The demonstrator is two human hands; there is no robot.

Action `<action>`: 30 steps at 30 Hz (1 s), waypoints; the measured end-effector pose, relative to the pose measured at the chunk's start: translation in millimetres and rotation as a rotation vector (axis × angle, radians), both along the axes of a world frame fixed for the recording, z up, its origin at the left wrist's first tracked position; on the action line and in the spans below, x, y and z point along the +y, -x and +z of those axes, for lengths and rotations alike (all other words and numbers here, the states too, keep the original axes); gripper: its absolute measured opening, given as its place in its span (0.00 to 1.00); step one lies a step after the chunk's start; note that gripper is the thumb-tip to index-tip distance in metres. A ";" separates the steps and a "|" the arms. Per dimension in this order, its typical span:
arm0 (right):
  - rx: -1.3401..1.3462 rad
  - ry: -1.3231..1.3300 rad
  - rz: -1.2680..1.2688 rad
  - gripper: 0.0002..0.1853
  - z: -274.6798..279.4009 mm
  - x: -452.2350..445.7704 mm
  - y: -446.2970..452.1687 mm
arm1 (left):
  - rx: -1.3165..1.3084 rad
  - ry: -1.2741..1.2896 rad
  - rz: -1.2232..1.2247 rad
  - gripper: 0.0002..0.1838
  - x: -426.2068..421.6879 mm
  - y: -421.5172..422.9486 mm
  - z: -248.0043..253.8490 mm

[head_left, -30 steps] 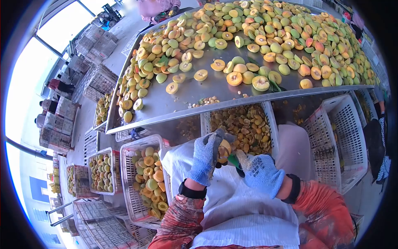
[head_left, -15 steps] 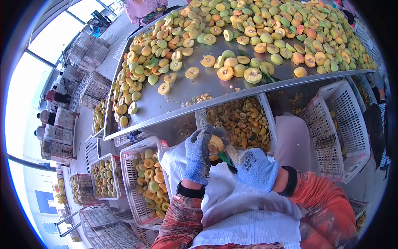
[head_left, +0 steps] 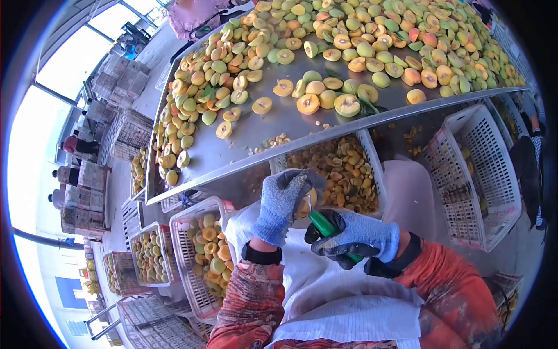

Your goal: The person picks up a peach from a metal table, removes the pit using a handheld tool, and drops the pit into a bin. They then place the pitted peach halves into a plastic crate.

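My left hand [head_left: 279, 203], in a blue and grey glove, is closed round a cut yellow fruit [head_left: 306, 203] above my lap. My right hand [head_left: 357, 237], gloved the same way, grips a green-handled tool [head_left: 324, 223] whose metal end points at the fruit. Part of the fruit is hidden by the left fingers. Just beyond both hands, a white crate [head_left: 375, 168] under the table edge holds small brown and yellow pieces. Halved and whole fruits [head_left: 308, 104] lie on the metal table [head_left: 261, 131].
Left of my lap stands a crate of fruit halves [head_left: 213, 256], with another fruit crate [head_left: 151, 256] beyond it. A tilted white crate [head_left: 474, 174] is at the right. Across the table is a person in pink [head_left: 195, 17]. Crates are stacked at the far left.
The right hand has turned, so more of the green tool shows, tip toward the fruit. My left hand has shifted slightly left and up. The view has shifted a little.
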State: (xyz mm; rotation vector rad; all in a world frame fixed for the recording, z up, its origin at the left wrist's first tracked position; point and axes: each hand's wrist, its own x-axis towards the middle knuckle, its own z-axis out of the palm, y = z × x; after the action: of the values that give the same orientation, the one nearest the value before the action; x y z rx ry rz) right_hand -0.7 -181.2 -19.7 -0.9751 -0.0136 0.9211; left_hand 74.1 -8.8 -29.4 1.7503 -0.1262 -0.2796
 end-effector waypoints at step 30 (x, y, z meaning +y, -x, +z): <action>0.151 -0.370 -0.257 0.22 -27.9 -9.6 -37.9 | 0.158 0.498 0.087 0.21 -50.3 -66.8 -22.4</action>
State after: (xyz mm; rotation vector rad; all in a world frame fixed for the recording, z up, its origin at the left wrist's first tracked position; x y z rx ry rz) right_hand 37.2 -190.8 -47.6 -0.5475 0.0658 0.7202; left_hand 140.9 -59.1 -51.7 1.2315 -0.0030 -0.2928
